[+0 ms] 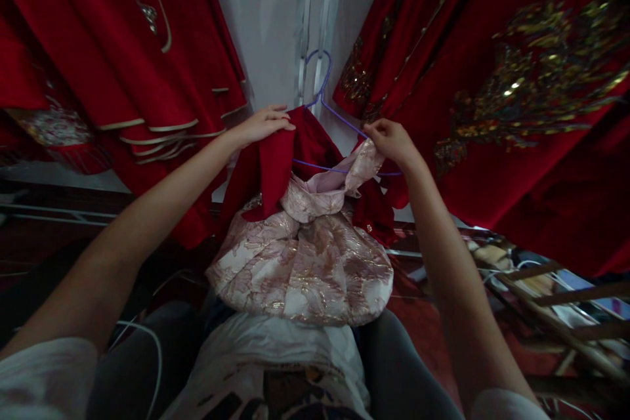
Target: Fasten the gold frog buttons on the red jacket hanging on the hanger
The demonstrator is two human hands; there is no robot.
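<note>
Looking down at a shiny pink and gold dress [315, 269], lying over the lap, up against a white shirt [295, 335]. Wide and puffy at the skirt end, close to the belly; narrow at the neck end, up between the hands. Pointing neck-first away from the body, toward the pale wall [266, 6], with the long way running from the lap straight out. Just past the neck, a purple hanger [339, 117], with its hook pointing the same way and its low bar running by the neck opening.

With the right hand [391, 141], pinching the top of the dress's strap [365, 161], thumb and finger close together, right beside the hanger's sloping arm. With the left hand [270, 123], touching the top of some red cloth [278, 170], fingers nearly straight and side by side. Cannot tell how tightly, with the thumb hidden. Down from there, in a flap, partly over the dress's left side.
</note>
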